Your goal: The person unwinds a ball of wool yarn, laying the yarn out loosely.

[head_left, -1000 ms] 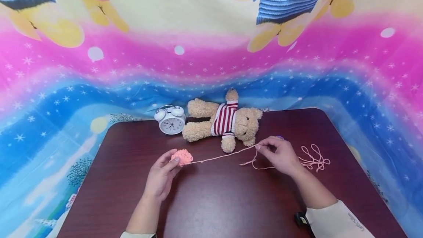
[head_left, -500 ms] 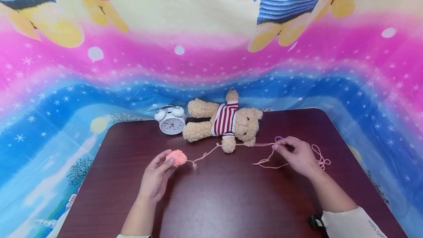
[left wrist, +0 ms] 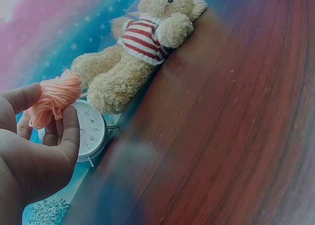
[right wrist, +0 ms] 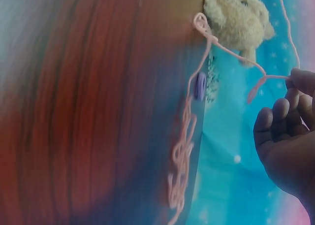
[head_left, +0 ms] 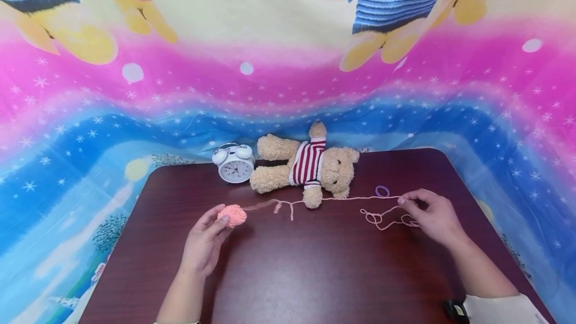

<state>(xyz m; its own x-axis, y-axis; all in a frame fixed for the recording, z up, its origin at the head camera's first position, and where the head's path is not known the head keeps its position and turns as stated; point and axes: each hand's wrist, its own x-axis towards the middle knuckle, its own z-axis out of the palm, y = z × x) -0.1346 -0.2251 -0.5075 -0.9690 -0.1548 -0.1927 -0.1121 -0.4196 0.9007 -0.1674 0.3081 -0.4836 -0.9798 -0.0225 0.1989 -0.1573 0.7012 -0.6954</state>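
My left hand (head_left: 203, 244) holds a small ball of peach yarn (head_left: 233, 215) between thumb and fingers, raised over the left part of the table. In the left wrist view the ball (left wrist: 56, 97) shows its wound strands, thumb on one side. A strand of yarn (head_left: 351, 198) runs from the ball across to my right hand (head_left: 434, 216), which pinches it between thumb and forefinger. Short curls dangle from the strand near its middle. More loose yarn (head_left: 382, 221) hangs and lies in loops beside my right hand; the right wrist view shows this tangle (right wrist: 181, 156) along the table.
A teddy bear (head_left: 306, 164) in a red-and-white striped top lies on its back along the table's far edge. Left of it stands a white twin-bell alarm clock (head_left: 235, 170). A purple ring (head_left: 382, 191) lies behind the strand. A printed cloth (head_left: 288, 79) surrounds the dark wooden table (head_left: 288, 274).
My right hand has moved right, drawing the strand out longer, and the purple ring has come into full view. My left hand with the yarn ball has shifted slightly left.
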